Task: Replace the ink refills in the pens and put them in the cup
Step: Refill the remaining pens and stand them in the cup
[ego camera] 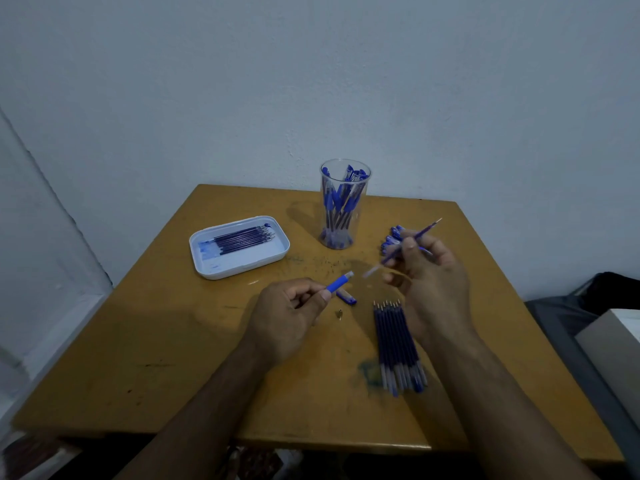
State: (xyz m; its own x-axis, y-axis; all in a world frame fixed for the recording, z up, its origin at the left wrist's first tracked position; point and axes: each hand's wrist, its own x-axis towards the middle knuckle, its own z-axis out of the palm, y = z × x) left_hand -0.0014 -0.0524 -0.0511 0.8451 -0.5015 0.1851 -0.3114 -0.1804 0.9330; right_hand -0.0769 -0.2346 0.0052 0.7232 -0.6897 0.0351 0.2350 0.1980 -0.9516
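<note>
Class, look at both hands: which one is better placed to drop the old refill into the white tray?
Probably the right hand: its fingers already pinch the refill. The left hand is nearer the white tray, but it is busy gripping the pen barrel.

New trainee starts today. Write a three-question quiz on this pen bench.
1. True or false: the white tray holds refills.
2. What does the left hand grip? A) pen barrel B) cup C) tray
3. Fill in: the right hand pinches a ___.

Key: 1 true. 2 A. 3 refill. More refills lie on the table under the right wrist.
</note>
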